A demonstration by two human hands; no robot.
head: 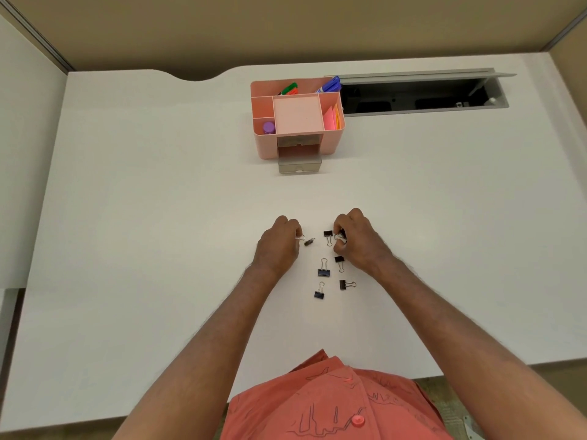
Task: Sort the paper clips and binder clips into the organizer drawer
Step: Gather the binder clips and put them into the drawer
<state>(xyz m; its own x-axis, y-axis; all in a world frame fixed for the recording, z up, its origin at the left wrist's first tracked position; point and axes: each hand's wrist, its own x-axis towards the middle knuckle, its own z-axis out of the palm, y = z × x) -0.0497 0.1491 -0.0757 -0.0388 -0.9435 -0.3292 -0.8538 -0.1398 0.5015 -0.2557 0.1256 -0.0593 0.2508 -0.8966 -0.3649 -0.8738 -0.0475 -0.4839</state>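
Several black binder clips lie on the white desk (158, 217) between my hands, among them one (323, 268) in the middle and one (319, 291) nearest me. My left hand (279, 246) is curled, its fingertips pinching a silver wire loop of a clip (300, 238); a small dark clip (309, 241) lies just right of it. My right hand (355, 239) is closed on a binder clip (340, 236) at its fingertips. The pink organizer (297, 117) stands farther back, its clear lower drawer (300, 161) pulled out toward me.
The organizer's top holds markers (289, 89), a purple cap (268, 128) and coloured sticky notes (333, 117). An open cable tray slot (419, 96) lies in the desk to its right. Partition walls close the back and both sides.
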